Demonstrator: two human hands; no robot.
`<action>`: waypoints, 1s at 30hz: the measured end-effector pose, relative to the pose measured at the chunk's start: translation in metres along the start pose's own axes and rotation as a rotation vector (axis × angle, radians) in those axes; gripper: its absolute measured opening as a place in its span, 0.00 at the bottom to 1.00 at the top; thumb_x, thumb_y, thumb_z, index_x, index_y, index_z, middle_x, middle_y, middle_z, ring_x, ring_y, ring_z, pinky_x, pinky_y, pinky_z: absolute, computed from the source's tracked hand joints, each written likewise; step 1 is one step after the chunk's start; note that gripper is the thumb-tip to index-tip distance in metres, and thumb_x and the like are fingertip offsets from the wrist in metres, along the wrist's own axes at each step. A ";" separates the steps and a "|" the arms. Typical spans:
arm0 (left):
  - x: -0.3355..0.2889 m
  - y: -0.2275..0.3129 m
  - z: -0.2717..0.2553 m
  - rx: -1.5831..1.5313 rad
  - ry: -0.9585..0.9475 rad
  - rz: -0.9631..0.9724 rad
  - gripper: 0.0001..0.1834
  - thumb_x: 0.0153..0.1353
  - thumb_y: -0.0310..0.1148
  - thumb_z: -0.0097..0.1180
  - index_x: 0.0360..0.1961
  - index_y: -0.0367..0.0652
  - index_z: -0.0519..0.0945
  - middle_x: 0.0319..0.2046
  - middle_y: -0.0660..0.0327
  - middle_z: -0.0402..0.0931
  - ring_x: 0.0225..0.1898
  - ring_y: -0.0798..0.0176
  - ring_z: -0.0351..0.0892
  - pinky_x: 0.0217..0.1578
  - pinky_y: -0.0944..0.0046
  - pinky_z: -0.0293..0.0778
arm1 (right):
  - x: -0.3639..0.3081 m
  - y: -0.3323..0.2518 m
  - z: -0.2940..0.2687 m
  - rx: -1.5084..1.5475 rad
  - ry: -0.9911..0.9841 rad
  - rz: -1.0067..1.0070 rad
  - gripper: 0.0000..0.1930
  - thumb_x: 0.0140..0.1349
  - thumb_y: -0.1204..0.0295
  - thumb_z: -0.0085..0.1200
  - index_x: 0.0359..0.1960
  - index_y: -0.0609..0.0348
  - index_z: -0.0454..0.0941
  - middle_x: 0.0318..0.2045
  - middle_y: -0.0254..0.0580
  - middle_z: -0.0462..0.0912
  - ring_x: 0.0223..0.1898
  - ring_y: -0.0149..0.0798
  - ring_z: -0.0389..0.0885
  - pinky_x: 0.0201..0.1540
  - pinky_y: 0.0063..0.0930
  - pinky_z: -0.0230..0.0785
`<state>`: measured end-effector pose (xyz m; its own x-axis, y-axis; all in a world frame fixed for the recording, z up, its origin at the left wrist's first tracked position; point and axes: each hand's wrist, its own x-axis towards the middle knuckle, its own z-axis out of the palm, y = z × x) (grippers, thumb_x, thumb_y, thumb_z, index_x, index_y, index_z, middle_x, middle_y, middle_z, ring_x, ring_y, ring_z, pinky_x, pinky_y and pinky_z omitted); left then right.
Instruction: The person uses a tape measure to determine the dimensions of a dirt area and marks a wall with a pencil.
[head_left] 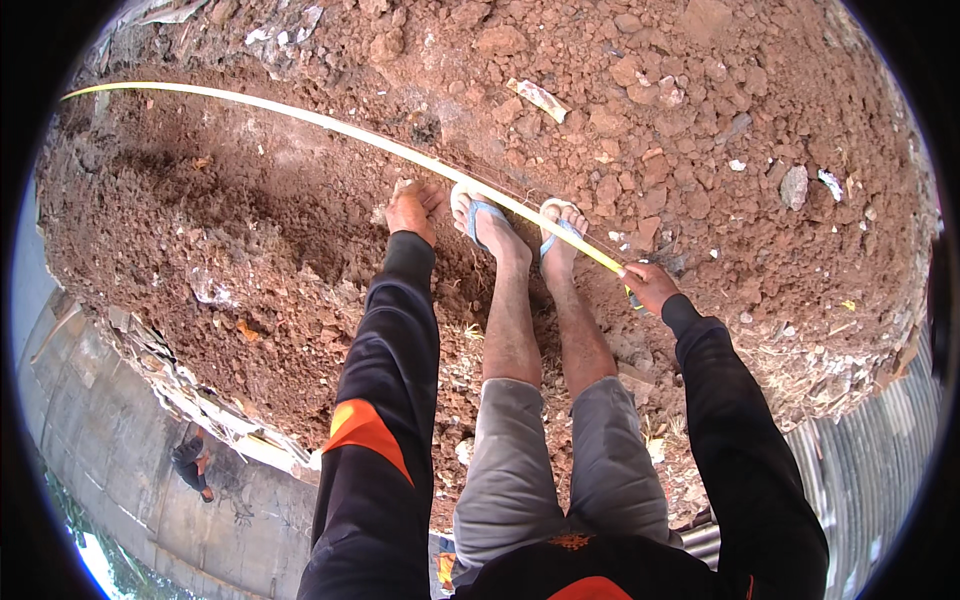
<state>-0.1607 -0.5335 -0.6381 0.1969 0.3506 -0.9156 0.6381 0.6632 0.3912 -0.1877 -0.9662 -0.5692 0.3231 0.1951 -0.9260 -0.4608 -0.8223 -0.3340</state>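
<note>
A yellow tape measure blade (pixel 350 130) runs in a long curve from the far left, across the soil and over my sandalled feet. My right hand (pixel 652 287) is closed around the tape measure at the blade's right end. Part of its dark and yellow case (pixel 633 298) shows below the fingers. To the left of my feet, my left hand (pixel 413 212) is held low over the dirt with its fingers curled in. It is apart from the blade, and whatever it may hold is hidden. A pale lump shows at its fingertips.
Loose reddish soil (pixel 250 330) with clods and stones surrounds me. A crumpled wrapper (pixel 538 100) lies ahead. Grey corrugated sheeting (pixel 860 480) borders the lower right. At lower left, a person (pixel 190 462) is on grey paving (pixel 110 430) beyond the soil's broken edge.
</note>
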 end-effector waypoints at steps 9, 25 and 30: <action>-0.055 -0.110 0.044 -0.286 -0.465 -0.266 0.15 0.67 0.28 0.48 0.54 0.47 0.66 0.55 0.59 0.71 0.52 0.56 0.75 0.54 0.52 0.72 | 0.011 -0.003 -0.010 -0.012 -0.176 0.090 0.21 0.68 0.60 0.53 0.53 0.66 0.75 0.35 0.42 0.82 0.36 0.27 0.74 0.42 0.26 0.68; -0.064 -0.118 0.056 -0.410 -0.548 -0.236 0.12 0.70 0.32 0.47 0.53 0.50 0.70 0.53 0.60 0.74 0.55 0.58 0.73 0.56 0.49 0.70 | 0.016 -0.010 -0.018 0.000 -0.262 0.038 0.18 0.69 0.58 0.50 0.49 0.59 0.80 0.28 0.33 0.77 0.27 0.24 0.64 0.31 0.23 0.62; -0.060 -0.128 0.063 -0.455 -0.543 -0.264 0.13 0.69 0.31 0.49 0.53 0.49 0.70 0.53 0.60 0.73 0.55 0.57 0.73 0.56 0.48 0.70 | 0.015 -0.005 -0.022 0.030 -0.247 0.019 0.19 0.68 0.55 0.50 0.43 0.60 0.79 0.25 0.40 0.74 0.29 0.32 0.68 0.35 0.31 0.64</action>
<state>-0.2073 -0.6814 -0.6397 0.4946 -0.1545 -0.8553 0.3677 0.9288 0.0449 -0.1627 -0.9713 -0.5775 0.1043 0.3078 -0.9457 -0.4907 -0.8112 -0.3182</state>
